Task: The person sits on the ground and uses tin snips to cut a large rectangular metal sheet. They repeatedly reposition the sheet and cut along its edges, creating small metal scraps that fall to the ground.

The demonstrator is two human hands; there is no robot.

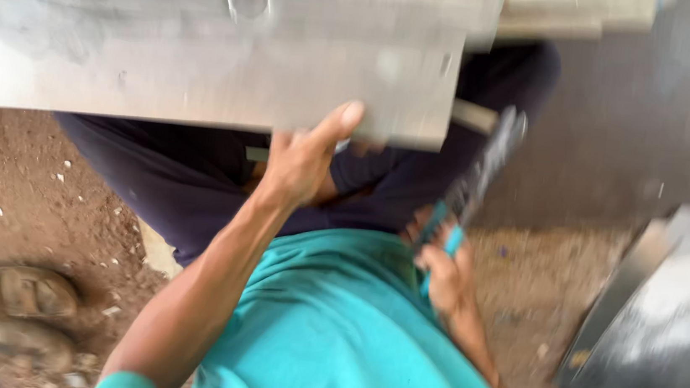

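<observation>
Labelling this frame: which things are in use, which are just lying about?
In use:
- grey board, left hand gripping its lower edge
- pliers with teal handles, held in right hand

Lying about:
- grey slab on the dirt at right
- sandal at left
- pale planks at top

1 head camera looks steeply down, close (blurred), over the lap.

Board [207,54]: dull grey, matt, dusty. Tool [472,189]: dark metal, teal plastic grip. Ground [17,179]: rough reddish dirt.
</observation>
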